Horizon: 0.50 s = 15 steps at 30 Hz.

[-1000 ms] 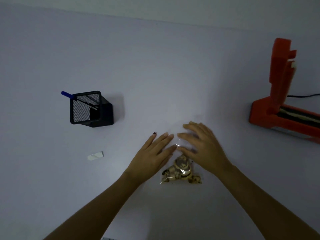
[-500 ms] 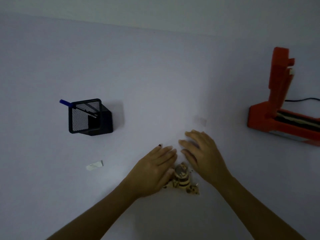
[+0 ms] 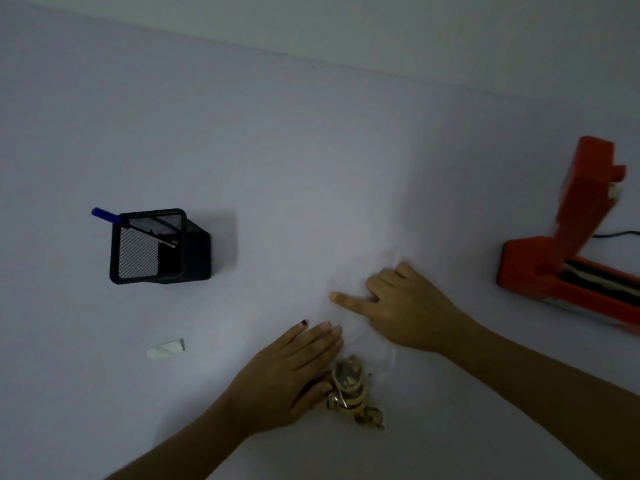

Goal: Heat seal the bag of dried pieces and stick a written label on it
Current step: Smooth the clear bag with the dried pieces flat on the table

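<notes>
A clear plastic bag (image 3: 351, 325) lies flat on the white table, with brown dried pieces (image 3: 349, 379) bunched at its near end. My left hand (image 3: 287, 372) presses flat on the bag's left side, fingers straight, beside the pieces. My right hand (image 3: 405, 306) is on the bag's far end, its fingers curled into the film and its thumb stretched out to the left. A small white label (image 3: 166, 348) lies on the table to the left. The orange heat sealer (image 3: 568, 271) stands at the right with its arm raised.
A black mesh pen holder (image 3: 152, 247) with a blue pen (image 3: 104, 214) sticking out stands at the left. A black cable (image 3: 616, 233) runs behind the sealer. The wall meets the table along the back.
My right hand slid towards the bag's far end and its fingers curled from flat. My left hand stayed flat near the dried pieces. The camera tilted slightly.
</notes>
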Tool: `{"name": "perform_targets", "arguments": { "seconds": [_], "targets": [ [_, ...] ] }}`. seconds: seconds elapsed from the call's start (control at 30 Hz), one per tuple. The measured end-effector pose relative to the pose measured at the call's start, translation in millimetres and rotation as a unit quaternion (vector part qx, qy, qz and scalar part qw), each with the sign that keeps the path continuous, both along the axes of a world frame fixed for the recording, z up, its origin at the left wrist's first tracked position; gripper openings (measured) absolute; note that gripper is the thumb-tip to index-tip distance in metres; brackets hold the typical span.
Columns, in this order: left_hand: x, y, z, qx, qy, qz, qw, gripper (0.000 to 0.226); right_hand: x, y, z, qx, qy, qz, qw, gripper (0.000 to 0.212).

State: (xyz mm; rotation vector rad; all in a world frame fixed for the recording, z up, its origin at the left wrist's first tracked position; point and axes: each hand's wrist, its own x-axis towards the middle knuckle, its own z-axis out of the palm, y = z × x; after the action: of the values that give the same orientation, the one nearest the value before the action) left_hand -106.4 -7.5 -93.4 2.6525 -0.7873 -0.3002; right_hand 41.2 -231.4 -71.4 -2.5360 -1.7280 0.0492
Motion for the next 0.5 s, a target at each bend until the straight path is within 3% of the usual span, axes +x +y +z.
{"name": "perform_targets", "arguments": {
  "seconds": [0.17, 0.5],
  "targets": [
    [1.9, -1.7, 3.2, -0.013, 0.001, 0.006, 1.0, 0.054, 25.7, 0.2, -0.7, -0.001, -0.02, 0.012, 1.0, 0.06],
    [3.8, -4.4, 7.4, -0.002, 0.022, 0.025, 0.999, 0.054, 41.3, 11.6, -2.4, 0.02, -0.016, -0.104, 0.994, 0.057]
  ]
}}
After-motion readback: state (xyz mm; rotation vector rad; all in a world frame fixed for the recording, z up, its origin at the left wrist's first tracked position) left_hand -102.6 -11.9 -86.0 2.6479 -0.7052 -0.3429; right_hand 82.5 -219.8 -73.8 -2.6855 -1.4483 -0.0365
